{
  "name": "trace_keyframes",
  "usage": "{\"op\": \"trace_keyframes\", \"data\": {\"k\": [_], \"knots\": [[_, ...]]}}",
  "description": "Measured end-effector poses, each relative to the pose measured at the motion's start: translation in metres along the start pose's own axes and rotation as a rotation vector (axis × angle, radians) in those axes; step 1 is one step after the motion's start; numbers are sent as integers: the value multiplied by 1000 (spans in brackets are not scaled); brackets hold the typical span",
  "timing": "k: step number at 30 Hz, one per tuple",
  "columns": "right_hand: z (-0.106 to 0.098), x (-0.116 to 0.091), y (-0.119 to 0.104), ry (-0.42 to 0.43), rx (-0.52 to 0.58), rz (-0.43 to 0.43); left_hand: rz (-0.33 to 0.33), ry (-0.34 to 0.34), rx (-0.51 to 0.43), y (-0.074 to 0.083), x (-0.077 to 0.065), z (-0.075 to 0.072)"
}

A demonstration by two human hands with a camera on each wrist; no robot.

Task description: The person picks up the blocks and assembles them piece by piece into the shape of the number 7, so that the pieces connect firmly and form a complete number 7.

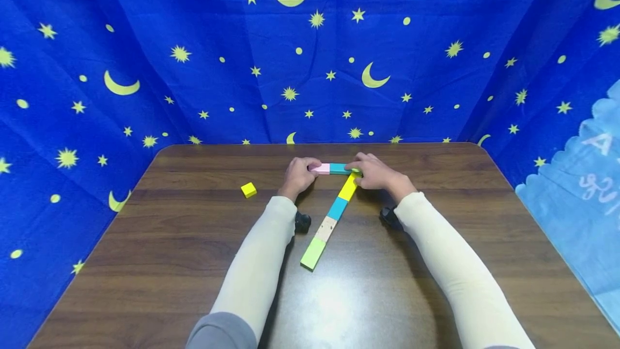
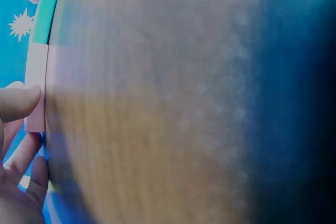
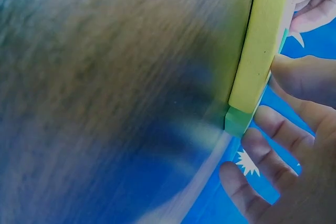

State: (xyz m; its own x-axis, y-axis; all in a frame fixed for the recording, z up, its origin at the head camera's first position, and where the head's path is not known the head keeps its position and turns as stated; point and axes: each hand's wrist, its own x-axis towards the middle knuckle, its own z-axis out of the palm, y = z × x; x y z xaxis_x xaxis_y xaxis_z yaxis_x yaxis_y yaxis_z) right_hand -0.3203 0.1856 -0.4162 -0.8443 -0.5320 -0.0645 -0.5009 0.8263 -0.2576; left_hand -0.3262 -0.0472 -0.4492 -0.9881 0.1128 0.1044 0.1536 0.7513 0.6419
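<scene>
At the far side of the table, my left hand [image 1: 297,178] pinches the left end of a pink block [image 1: 323,168], thumb on the near side in the left wrist view. A teal block [image 1: 339,168] continues the row to the right. My right hand [image 1: 375,172] has its fingers and thumb about the green block [image 3: 239,121] at the row's right end, partly hidden by the hand. From there a slanting line comes toward me: a yellow block [image 1: 348,187], a blue block [image 1: 337,208], a speckled wooden block [image 1: 326,229] and a light green block [image 1: 313,253].
A loose yellow block [image 1: 249,190] lies left of my left hand on the brown wooden table [image 1: 194,263]. Blue cloth [image 1: 329,101] with moons and stars hangs behind the table and along its sides. Black wrist cameras [image 1: 302,223] sit under both wrists.
</scene>
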Motion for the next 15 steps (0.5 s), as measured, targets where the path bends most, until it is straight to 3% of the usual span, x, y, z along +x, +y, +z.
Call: {"op": "trace_keyframes", "data": {"k": [7,11,15], "knots": [[0,1,-5,-13,0,4,15,-17,13,-1,-3,-13],[3,3,-3,-5,4,-14,15,-84,101,-4,-7,-46],[4,3,0,22,0,-20,66,-141,239,-9,-15,-87]]}}
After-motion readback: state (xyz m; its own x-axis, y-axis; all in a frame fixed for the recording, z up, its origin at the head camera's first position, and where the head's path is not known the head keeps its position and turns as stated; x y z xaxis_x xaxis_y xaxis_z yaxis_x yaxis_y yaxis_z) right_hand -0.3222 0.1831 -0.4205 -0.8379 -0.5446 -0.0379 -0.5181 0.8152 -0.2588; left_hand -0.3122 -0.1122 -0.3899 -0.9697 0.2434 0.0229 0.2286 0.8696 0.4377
